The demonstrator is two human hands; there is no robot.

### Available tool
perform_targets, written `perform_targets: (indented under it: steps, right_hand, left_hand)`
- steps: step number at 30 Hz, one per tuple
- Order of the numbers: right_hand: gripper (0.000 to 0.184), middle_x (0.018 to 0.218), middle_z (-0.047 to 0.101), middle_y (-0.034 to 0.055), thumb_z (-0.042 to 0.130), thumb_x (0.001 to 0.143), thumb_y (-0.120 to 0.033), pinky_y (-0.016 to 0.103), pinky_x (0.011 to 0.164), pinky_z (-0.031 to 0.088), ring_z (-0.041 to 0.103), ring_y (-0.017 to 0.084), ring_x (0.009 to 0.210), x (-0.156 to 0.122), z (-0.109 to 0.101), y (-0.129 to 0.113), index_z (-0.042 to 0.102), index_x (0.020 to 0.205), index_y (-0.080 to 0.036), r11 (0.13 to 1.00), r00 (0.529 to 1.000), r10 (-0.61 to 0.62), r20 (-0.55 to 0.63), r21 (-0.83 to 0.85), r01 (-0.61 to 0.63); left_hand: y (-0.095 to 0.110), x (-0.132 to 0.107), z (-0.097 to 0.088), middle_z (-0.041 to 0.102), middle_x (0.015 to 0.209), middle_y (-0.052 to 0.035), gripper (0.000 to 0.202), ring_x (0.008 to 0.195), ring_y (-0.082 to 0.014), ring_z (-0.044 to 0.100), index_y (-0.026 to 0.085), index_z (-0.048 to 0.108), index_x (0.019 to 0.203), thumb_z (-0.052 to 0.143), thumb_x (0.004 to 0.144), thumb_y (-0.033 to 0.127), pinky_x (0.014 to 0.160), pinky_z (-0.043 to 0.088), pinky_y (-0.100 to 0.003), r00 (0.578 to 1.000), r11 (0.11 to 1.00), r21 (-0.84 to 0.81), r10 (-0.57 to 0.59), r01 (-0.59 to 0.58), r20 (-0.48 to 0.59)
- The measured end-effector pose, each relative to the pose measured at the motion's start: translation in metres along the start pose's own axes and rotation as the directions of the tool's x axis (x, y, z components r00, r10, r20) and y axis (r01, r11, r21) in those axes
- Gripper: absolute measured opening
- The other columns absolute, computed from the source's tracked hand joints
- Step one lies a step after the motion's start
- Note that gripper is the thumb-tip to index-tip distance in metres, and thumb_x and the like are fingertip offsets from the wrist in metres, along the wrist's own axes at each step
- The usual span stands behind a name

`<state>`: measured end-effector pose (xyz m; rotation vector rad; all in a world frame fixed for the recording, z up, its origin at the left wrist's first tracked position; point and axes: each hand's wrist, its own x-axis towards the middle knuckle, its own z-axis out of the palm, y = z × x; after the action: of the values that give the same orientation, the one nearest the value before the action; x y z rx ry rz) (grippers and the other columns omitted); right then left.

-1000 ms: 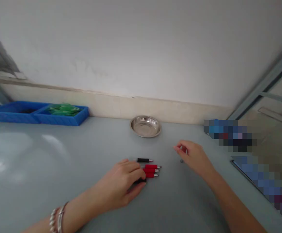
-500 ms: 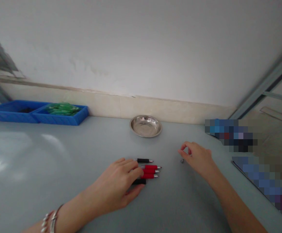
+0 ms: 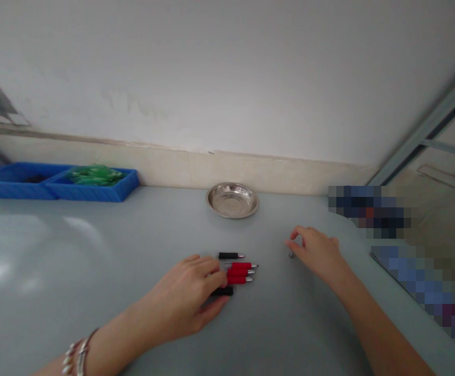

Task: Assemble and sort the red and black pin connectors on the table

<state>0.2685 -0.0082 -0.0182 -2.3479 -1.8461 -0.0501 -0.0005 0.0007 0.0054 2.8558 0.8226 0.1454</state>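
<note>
My left hand (image 3: 184,292) rests on the grey table (image 3: 55,271), its fingers lying over the rear ends of a small group of pens. A black pen (image 3: 229,256) lies farthest from me, then a red pen (image 3: 241,265) and a second red pen (image 3: 237,279). A black pen (image 3: 222,291) sits nearest, touching my fingertips. All point right with metal tips. My right hand (image 3: 315,256) hovers with curled fingers beside a small grey metal piece (image 3: 290,255), which lies on the table by the fingertips.
Along the back wall stand a shallow steel dish (image 3: 232,215) and, at left, a divided blue plastic tray (image 3: 94,194) holding green items (image 3: 92,176). Pixelated patches (image 3: 368,211) cover objects at the table's right side.
My left hand has slid back toward me, uncovering more of the red pens. My right hand has moved closer to the small metal piece. The view has tilted slightly.
</note>
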Motion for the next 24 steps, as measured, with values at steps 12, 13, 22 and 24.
perform_targets:
  steps: [12,13,22,24]
  right_hand:
    - [0.018,0.08,0.062,0.0035,0.05,0.083,-0.034,0.029,0.06,0.028,0.057,0.018,0.075,-0.0015,-0.0015,-0.0012,0.06,0.086,-0.02,1.0,1.0,-0.007,-0.01,0.004,0.007]
    - [0.018,0.08,0.062,0.0035,0.05,0.083,-0.034,0.029,0.06,0.028,0.057,0.018,0.075,-0.0016,-0.0019,-0.0016,0.06,0.087,-0.02,1.0,1.0,-0.006,-0.007,0.005,0.006]
    - [0.016,0.08,0.061,0.0035,0.05,0.083,-0.031,0.029,0.061,0.028,0.057,0.018,0.076,-0.0025,-0.004,-0.0045,0.06,0.087,-0.02,0.999,1.0,-0.011,0.019,0.033,0.01]
    - [0.016,0.081,0.061,0.0038,0.05,0.084,-0.032,0.029,0.061,0.027,0.057,0.018,0.075,-0.0027,-0.004,-0.0044,0.06,0.087,-0.02,0.999,0.999,-0.014,0.029,0.044,0.013]
  left_hand:
    - [-0.0027,-0.0003,-0.0026,0.061,0.079,0.0007,0.006,0.068,-0.0167,0.057,0.023,0.057,0.084,0.055,0.078,0.024,0.062,0.039,-0.027,1.0,1.0,-0.023,-0.007,0.008,0.015]
    - [-0.0026,-0.0002,-0.0026,0.061,0.079,0.001,0.005,0.067,-0.0168,0.057,0.023,0.057,0.083,0.055,0.078,0.024,0.061,0.038,-0.027,1.0,1.0,-0.019,-0.009,0.01,0.023]
    - [-0.0012,-0.0002,-0.0028,0.059,0.076,0.0005,0.004,0.067,-0.0171,0.057,0.023,0.055,0.078,0.053,0.08,0.026,0.061,0.04,-0.027,0.997,1.0,-0.005,-0.005,0.006,0.076]
    - [-0.0014,-0.0005,-0.0026,0.059,0.077,0.0004,0.003,0.068,-0.0175,0.057,0.023,0.055,0.078,0.054,0.079,0.026,0.061,0.04,-0.027,0.997,1.0,0.001,-0.008,0.008,0.083]
